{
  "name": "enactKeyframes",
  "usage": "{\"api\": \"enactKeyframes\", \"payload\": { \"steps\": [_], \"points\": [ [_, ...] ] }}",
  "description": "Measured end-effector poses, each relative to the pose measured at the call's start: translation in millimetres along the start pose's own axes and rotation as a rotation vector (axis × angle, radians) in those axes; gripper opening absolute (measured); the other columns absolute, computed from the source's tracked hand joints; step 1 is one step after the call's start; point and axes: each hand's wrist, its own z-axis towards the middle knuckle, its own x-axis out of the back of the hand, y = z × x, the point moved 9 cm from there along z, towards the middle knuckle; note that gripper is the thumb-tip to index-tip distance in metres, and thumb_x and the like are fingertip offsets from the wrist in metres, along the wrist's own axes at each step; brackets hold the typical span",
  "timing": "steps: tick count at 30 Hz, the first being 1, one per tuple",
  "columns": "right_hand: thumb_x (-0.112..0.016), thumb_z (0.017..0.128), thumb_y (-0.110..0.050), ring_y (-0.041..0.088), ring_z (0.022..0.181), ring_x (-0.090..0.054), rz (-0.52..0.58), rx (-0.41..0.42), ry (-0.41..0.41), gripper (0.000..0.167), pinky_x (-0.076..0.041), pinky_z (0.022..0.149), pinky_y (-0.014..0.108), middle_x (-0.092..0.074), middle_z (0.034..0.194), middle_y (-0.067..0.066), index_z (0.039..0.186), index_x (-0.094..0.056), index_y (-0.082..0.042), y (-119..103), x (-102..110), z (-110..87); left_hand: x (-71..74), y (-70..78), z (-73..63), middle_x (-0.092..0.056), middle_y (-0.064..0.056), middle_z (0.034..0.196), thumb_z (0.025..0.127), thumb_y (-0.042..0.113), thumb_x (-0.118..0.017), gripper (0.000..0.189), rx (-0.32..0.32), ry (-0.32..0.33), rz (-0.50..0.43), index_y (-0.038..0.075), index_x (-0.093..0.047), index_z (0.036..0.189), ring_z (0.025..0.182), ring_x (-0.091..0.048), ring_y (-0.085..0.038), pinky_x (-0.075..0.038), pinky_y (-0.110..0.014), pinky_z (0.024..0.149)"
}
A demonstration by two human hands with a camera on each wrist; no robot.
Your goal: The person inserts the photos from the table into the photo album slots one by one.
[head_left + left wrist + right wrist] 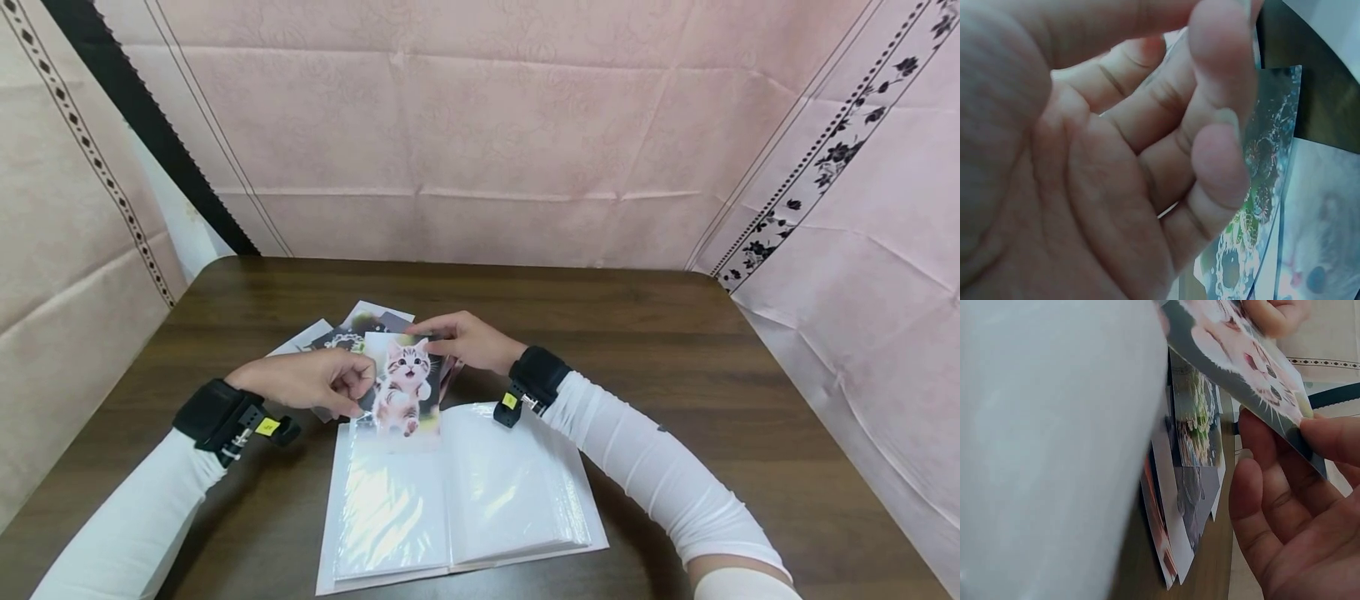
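A kitten photo card (407, 379) stands over the top of the left page of an open photo album (517, 492). Its lower edge looks faded, as if under the clear plastic pocket. My left hand (315, 379) pinches the card's left edge, the other fingers curled toward the palm. At the upper right corner, my right hand (476, 340) holds the card between thumb and fingers, clearer in the right wrist view on the same card (1254, 375). In the left wrist view the pinch of my left hand (1129, 137) is mostly out of frame.
Behind the card, several loose picture cards (348, 333) lie overlapped in a pile on the brown wooden table (637, 333). Clear plastic on the album pages shines with reflections. Pale patterned cloth (465, 142) hangs beyond the table's back edge.
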Motion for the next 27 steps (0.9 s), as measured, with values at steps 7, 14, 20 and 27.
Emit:
{"api": "enactKeyframes", "payload": {
  "steps": [7, 14, 20, 27],
  "points": [
    [-0.061, 0.101, -0.010, 0.019, 0.116, -0.060, 0.019, -0.019, -0.002, 0.037, -0.044, 0.106, 0.038, -0.063, 0.138, 0.005, 0.137, -0.065, -0.017, 2.7, -2.9, -0.9, -1.2, 1.9, -0.4, -0.066, -0.008, 0.081, 0.092, 0.020, -0.076, 0.026, -0.038, -0.008, 0.013, 0.007, -0.055, 0.100, 0.069, -0.063, -0.035, -0.056, -0.031, 0.066],
    [-0.059, 0.102, -0.011, 0.016, 0.102, -0.064, 0.008, -0.006, -0.046, 0.037, -0.053, 0.086, 0.034, -0.067, 0.127, 0.007, 0.139, -0.063, -0.017, 1.8, -11.3, -2.5, -2.6, -0.2, -0.8, -0.061, -0.005, 0.077, 0.093, 0.018, -0.074, 0.023, -0.025, -0.021, 0.001, 0.007, -0.055, 0.100, 0.068, -0.061, -0.031, -0.053, -0.029, 0.062],
    [-0.059, 0.102, -0.008, 0.017, 0.095, -0.067, 0.020, -0.015, -0.057, 0.038, -0.058, 0.081, 0.039, -0.068, 0.124, 0.009, 0.139, -0.063, -0.016, 4.6, -14.1, -2.2, -2.1, 1.7, -2.9, -0.064, -0.008, 0.080, 0.093, 0.021, -0.074, 0.029, -0.020, 0.000, 0.010, 0.009, -0.053, 0.109, 0.068, -0.062, -0.036, -0.054, -0.030, 0.061],
    [-0.059, 0.102, -0.007, 0.019, 0.090, -0.065, 0.005, -0.012, -0.063, 0.037, -0.059, 0.078, 0.036, -0.069, 0.122, 0.010, 0.138, -0.064, -0.015, 6.6, -14.2, -1.3, -0.3, -1.3, -3.1, -0.067, -0.012, 0.088, 0.091, 0.018, -0.076, 0.074, 0.026, 0.014, -0.050, 0.022, -0.032, 0.151, 0.070, -0.065, -0.026, -0.057, -0.033, 0.064]
  ]
}}
